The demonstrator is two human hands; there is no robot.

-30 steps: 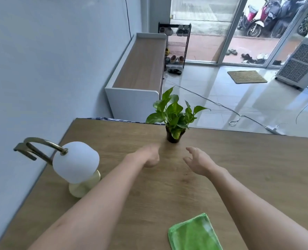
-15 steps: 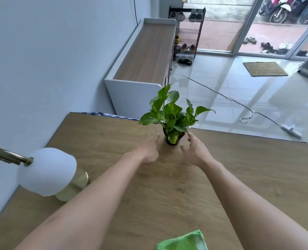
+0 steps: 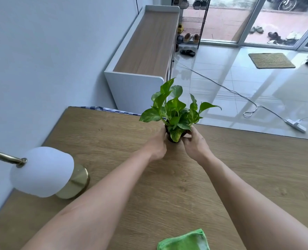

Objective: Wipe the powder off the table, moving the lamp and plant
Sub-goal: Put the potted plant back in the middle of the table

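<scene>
The left hand [image 3: 156, 145] and right hand [image 3: 194, 145] clasped the small dark-potted green leafy plant [image 3: 175, 112] between them, upright, near the wooden desk's [image 3: 258, 168] far edge.

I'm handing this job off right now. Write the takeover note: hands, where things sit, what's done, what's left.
Left hand and right hand: both closed around the plant's pot, one on each side.
Plant: near the table's far edge, upright; lifted or not, cannot tell.
Lamp: on the table at the left, by the wall, untouched.
Green cloth: lying at the near edge, not in hand.
Done: plant gripped. No powder is visible in this view.
Left: set the plant aside, move the lamp, pick up the cloth, wipe.
</scene>
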